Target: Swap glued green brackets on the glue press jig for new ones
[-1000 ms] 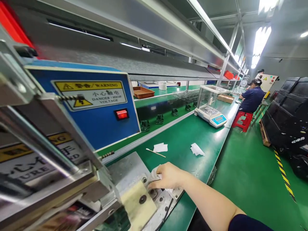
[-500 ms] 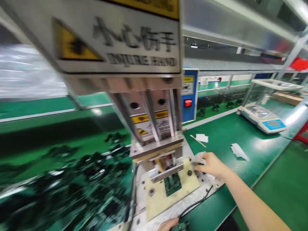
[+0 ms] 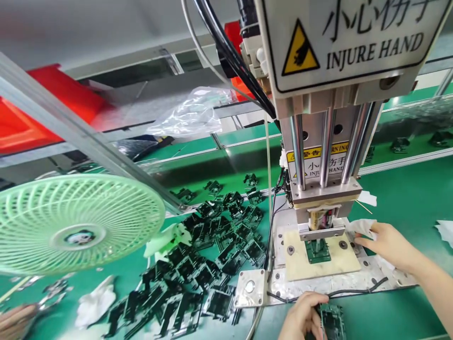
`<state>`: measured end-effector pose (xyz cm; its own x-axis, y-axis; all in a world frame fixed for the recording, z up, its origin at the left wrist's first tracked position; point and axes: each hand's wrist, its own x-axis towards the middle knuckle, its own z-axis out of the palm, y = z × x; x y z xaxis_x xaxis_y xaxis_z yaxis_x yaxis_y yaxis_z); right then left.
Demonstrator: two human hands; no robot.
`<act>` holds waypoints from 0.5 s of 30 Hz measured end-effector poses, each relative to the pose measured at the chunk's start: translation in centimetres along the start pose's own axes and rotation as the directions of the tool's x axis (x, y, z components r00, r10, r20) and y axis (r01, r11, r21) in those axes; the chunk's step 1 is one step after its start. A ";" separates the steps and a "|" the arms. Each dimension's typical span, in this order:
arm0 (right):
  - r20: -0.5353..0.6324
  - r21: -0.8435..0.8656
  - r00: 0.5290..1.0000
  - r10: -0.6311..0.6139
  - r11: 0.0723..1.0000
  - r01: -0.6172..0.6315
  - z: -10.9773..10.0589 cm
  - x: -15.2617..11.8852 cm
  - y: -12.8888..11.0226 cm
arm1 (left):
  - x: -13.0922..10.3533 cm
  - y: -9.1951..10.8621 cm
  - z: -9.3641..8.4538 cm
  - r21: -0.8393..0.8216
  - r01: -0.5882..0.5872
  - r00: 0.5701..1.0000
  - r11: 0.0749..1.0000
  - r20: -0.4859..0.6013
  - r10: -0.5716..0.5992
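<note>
At the near edge of the green bench (image 3: 399, 208), the left hand (image 3: 304, 315) is seen closed around a small dark green part (image 3: 331, 321), held just in front of the press's metal base plate (image 3: 255, 288). A black cable (image 3: 354, 292) is laid along the front of that plate. Towards the right edge, the right hand (image 3: 387, 243) is rested on the plate's right side, its fingers pinched on a crumpled white cloth (image 3: 361, 226). Between the hands, a cream fixture block (image 3: 318, 262) is mounted on the plate, with a green part (image 3: 317, 250) seated in it directly under the press head (image 3: 322, 231), which is lowered onto or just above it; contact cannot be told. To the left of the plate, a heap of dark plastic parts (image 3: 208, 255) is spread over the bench, with white rags (image 3: 95, 297) near the left front corner. Further left, a pale green fan (image 3: 76, 222) is stood facing upward at a tilt. Above, the press column carries a warning plate (image 3: 350, 38) reading INJURE HAND. At the far edge, a clear plastic bag (image 3: 191, 113) and red bins (image 3: 38, 118) are shelved
</note>
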<state>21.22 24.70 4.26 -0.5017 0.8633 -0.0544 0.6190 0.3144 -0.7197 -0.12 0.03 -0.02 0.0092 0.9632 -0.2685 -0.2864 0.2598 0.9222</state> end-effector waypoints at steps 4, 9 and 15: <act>-0.059 -0.048 0.998 0.002 0.999 -0.005 -0.3 -0.2 -0.7 | 0.1 -0.5 0.0 0.024 -0.024 1.000 0.999 0.008 0.024; -0.026 0.092 0.999 0.020 0.996 -0.018 -1.0 -0.4 -1.4 | -0.1 -0.1 0.5 0.096 -0.056 0.998 0.994 -0.014 0.057; -0.117 0.333 0.990 -0.082 0.936 0.117 -1.1 -0.2 -1.7 | -0.5 1.6 1.1 0.166 -0.037 0.993 0.985 -0.107 0.055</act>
<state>20.92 24.40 6.28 -0.4768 0.8747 0.0865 0.3191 0.2639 -0.9103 0.46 -0.02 1.89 -0.1086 0.9633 -0.2456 -0.1230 0.2321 0.9649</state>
